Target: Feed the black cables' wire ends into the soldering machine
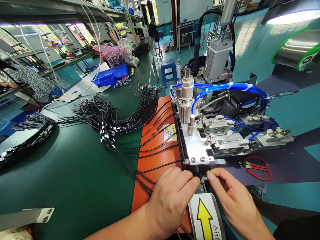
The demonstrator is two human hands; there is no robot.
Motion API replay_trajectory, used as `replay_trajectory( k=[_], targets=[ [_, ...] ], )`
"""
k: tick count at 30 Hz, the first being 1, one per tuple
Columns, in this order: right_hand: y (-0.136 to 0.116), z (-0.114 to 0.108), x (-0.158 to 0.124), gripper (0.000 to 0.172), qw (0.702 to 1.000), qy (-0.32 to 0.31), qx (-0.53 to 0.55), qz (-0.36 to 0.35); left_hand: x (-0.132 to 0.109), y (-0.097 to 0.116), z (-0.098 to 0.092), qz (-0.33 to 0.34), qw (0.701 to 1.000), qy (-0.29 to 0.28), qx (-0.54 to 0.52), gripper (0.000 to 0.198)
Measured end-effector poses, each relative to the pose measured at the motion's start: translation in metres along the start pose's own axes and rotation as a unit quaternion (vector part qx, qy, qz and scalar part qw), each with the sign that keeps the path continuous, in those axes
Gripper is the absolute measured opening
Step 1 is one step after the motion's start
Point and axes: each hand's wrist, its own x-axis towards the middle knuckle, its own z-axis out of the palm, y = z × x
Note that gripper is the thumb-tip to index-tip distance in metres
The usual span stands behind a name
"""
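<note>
My left hand [172, 195] is closed at the near end of a metal machine [197, 140], its fingertips curled over a black cable whose grip point is mostly hidden. Just to the right, my right hand [232, 196] pinches thin coloured wires [205, 178], red and white among them, at the cable's end. Several black cables [160, 151] run across an orange panel [150, 166] into the machine's left side. A label with a yellow arrow [205, 213] lies below and between my hands.
Bundles of black cables [100, 111] lie on the green tabletop [87, 186]. Red-handled cutters [257, 166] rest right of the machine. Blue air hoses [225, 86] arch over it. A blue tray [111, 75], a solder-wire spool [298, 50] and a blue stool [168, 70] stand farther back.
</note>
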Motion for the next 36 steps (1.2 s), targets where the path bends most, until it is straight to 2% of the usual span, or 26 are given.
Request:
replay_trajectory(
  k=[10, 19, 36],
  targets=[
    [0.004, -0.002, 0.003, 0.039, 0.999, -0.016, -0.032, -0.011, 0.0, 0.0, 0.0, -0.002, 1.0, -0.007, 0.005, 0.025],
    [0.013, -0.002, 0.008, 0.041, 0.995, 0.0, -0.07, -0.077, 0.001, 0.0, 0.0, 0.007, 1.0, -0.014, 0.01, 0.027],
    [0.022, 0.005, 0.005, 0.039, 0.997, 0.002, -0.048, -0.063, 0.0, 0.0, -0.001, 0.013, 1.0, -0.017, -0.004, 0.027]
  ],
)
